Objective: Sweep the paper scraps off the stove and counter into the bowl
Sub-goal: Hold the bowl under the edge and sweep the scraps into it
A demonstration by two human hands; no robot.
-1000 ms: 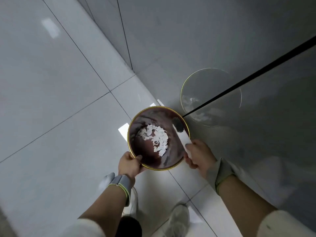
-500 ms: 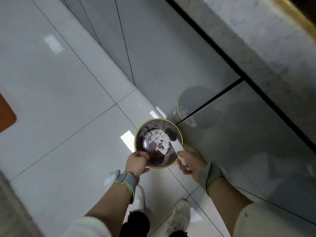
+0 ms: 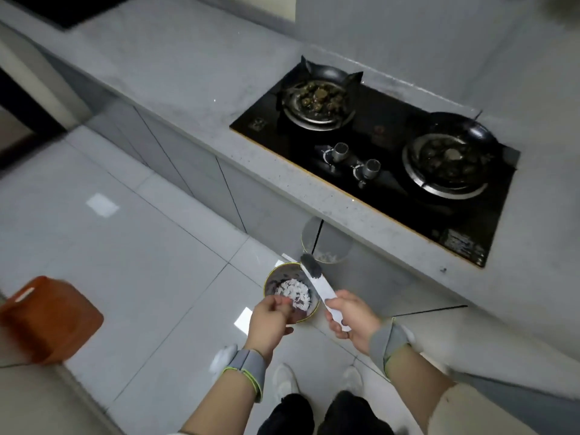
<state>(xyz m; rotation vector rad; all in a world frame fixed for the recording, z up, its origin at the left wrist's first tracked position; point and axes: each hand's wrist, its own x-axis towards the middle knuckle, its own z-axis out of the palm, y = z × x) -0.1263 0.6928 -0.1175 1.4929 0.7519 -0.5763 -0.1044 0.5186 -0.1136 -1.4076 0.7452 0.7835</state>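
Left hand [image 3: 269,318] grips the near rim of the bowl [image 3: 272,279], thumb hooked inside. Bowl is gold-rimmed, dark inside, held over the floor below the counter [image 3: 188,98] edge. Paper scraps [image 3: 293,291] lie heaped in its centre. Right hand [image 3: 353,320], at 3 o'clock of the bowl, is clenched round the white handle of a brush [image 3: 320,285]; its dark bristle head rises at 12 o'clock of the bowl, above the far rim. Stove [image 3: 386,158] sits at 1 o'clock, well apart, set into the counter.
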